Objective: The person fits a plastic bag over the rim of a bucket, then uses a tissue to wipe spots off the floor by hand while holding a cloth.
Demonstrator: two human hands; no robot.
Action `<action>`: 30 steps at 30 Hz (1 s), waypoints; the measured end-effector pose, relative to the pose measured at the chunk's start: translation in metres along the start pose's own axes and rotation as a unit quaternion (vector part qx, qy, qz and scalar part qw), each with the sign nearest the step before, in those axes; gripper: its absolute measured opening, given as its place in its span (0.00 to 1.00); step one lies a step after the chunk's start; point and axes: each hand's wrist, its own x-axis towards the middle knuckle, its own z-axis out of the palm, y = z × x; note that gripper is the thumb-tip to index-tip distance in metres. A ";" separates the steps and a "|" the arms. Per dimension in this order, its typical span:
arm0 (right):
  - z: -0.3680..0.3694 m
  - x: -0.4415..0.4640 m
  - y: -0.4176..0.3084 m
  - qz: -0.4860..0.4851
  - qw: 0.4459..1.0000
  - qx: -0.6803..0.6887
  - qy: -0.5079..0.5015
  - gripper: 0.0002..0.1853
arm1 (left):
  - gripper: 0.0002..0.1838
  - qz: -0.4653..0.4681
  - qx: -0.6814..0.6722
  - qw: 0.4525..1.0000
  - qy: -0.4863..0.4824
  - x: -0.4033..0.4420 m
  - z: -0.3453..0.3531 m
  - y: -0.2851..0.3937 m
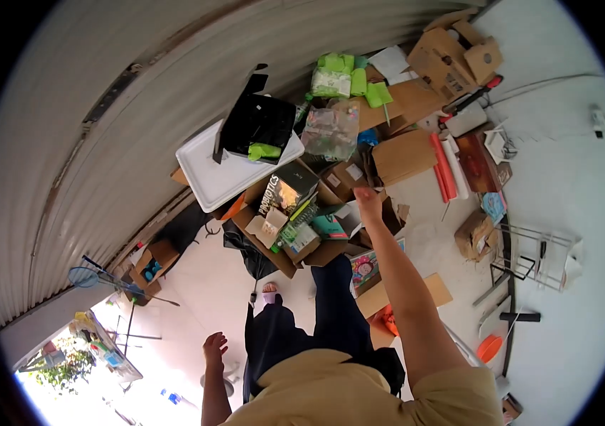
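Brown cardboard box [327,253] holds a black carton [298,177]; right hand [368,204] near the box's right edge, finger state indeterminable; left hand [215,347] well apart, fingers loosely curled.

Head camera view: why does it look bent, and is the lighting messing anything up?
Head view: wide-angle distortion bows the corrugated wall, with black rounded corners; head view: glare at lower left washes out detail around the plant; head view: the black bin's interior is dark, yet "PROBIOTICS" on the box stays legible.
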 end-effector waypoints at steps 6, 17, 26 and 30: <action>0.081 0.168 -0.061 -0.181 0.976 -0.117 0.020 0.16 | 0.14 0.029 0.050 0.993 -0.098 -0.091 0.151 0.074; 0.129 0.244 -0.044 -0.218 0.949 -0.228 0.028 0.11 | 0.12 -0.003 0.124 0.988 -0.095 -0.099 0.231 0.088; 0.068 0.272 -0.010 -0.036 0.985 -0.062 0.159 0.11 | 0.12 -0.011 0.131 0.990 -0.057 -0.092 0.239 0.093; 0.078 0.311 0.019 0.048 0.996 -0.053 0.053 0.15 | 0.12 -0.038 0.103 0.992 -0.058 -0.089 0.248 0.091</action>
